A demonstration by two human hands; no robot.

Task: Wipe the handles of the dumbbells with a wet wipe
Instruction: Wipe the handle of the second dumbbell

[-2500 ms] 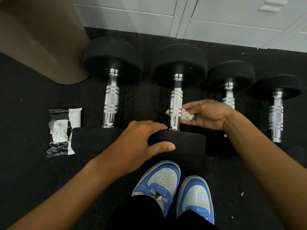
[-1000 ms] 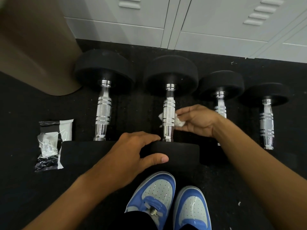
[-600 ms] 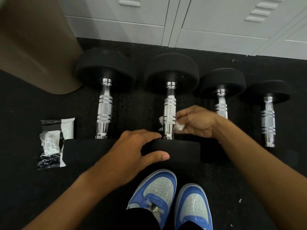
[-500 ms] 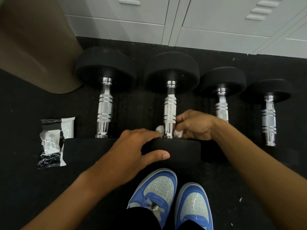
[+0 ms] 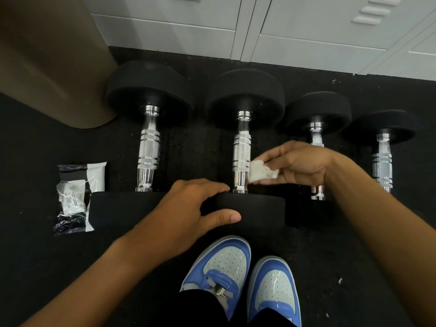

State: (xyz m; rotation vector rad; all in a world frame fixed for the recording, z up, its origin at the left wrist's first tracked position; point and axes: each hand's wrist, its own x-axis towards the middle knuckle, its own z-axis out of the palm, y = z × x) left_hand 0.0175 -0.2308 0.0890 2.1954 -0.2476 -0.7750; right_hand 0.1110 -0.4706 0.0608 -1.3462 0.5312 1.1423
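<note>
Several black dumbbells with chrome handles lie side by side on the dark floor. My left hand (image 5: 191, 206) rests on the near head (image 5: 257, 212) of the second dumbbell, fingers over its top and thumb on its front. The chrome handle (image 5: 241, 154) of that dumbbell is bare. My right hand (image 5: 299, 164) pinches a crumpled white wet wipe (image 5: 262, 173) just right of the handle's lower end, beside it rather than round it. The leftmost handle (image 5: 149, 149) and the far right handle (image 5: 382, 161) lie untouched; my right hand covers much of the third handle (image 5: 317, 138).
A torn wipe packet (image 5: 75, 197) lies on the floor at the left. A tan rounded bin (image 5: 47, 60) stands at the back left. White lockers (image 5: 295, 27) close off the back. My blue and white shoes (image 5: 238, 274) are just behind the dumbbells.
My right hand slid the wipe down the second handle to its near end, then came off it to the right with the wipe. My left hand kept still on the dumbbell head.
</note>
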